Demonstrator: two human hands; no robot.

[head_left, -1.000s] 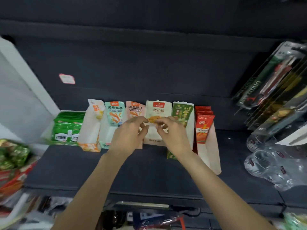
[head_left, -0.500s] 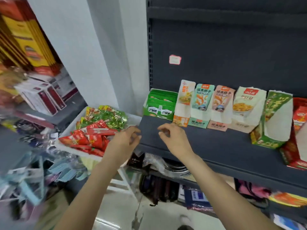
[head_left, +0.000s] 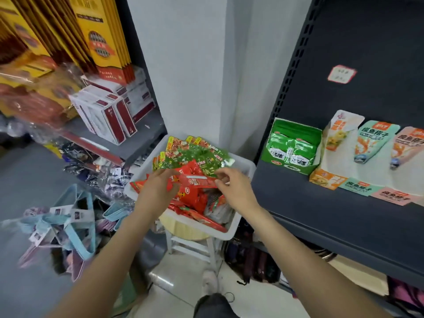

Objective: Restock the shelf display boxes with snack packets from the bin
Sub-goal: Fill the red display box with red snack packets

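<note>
Centrally in the frame, a long, glossy red snack packet (head_left: 199,182) is pinched at its two ends by the left hand (head_left: 158,191) and right hand (head_left: 236,189), fingers curled, above a white plastic bin (head_left: 238,223) heaped with crinkled red and green packets. Cardboard display boxes (head_left: 339,173) are lined on the dark shelf (head_left: 321,214) at right.

red snack packet (head_left: 199,181) (flat), above white bin (head_left: 236,228)

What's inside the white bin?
The white bin holds red snack packets in front and green snack packets behind. Whatever lies beneath the pile is covered.
</note>
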